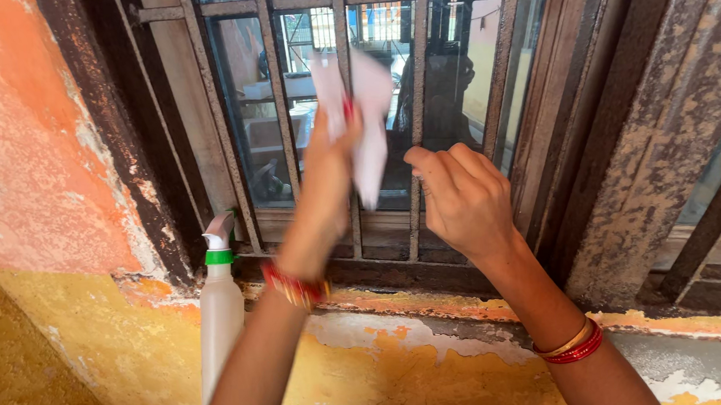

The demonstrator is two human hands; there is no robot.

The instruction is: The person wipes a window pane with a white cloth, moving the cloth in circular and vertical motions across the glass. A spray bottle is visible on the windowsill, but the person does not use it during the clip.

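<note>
White cloth [365, 122], thin and crumpled, sits high at the window, pinched in the left hand [328, 167], which has reached between the rusty grille bars [420, 114] so that the cloth lies against the glass pane [454, 94] on the far side of them. The right hand [462, 200] is just to the right of the cloth and a little lower, loosely curled with the index finger bent toward a bar; whether it actually grips that bar or holds nothing cannot be told. Rough, flaking rust on the bars looks likely to snag the cloth or scrape the wrist and its red bangles [296, 285] in so narrow a gap. A loose pinch could also let the cloth drop behind the grille. The spray bottle [219, 301] stands near the left forearm at the sill's left end, where an elbow could knock it over.
</note>
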